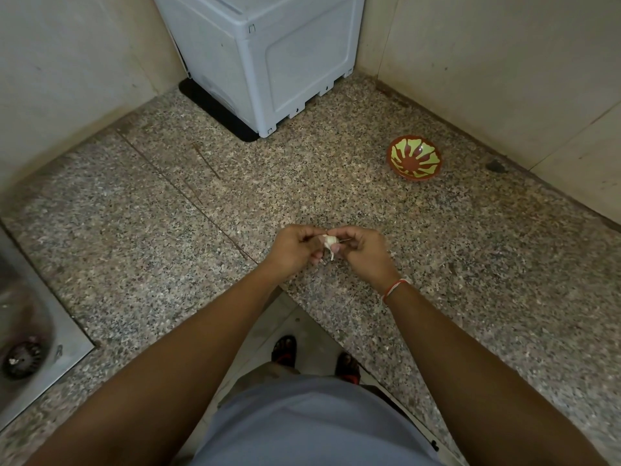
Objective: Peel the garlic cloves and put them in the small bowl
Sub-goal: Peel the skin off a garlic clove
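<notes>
A white garlic clove [330,241] with a strip of papery skin hanging down from it sits between my two hands, just above the front corner of the speckled granite counter [168,203]. My left hand [295,248] pinches it from the left, fingers curled. My right hand [364,252], with a red and white thread on the wrist, pinches it from the right. The small bowl [415,157], red-brown with a yellow-green pattern, stands empty at the back right, well apart from my hands.
A grey plastic appliance [262,58] on a black mat fills the back corner. A steel sink [23,317] with a drain lies at the left edge. Tiled walls close off both sides. My feet in sandals show below the counter's inner corner.
</notes>
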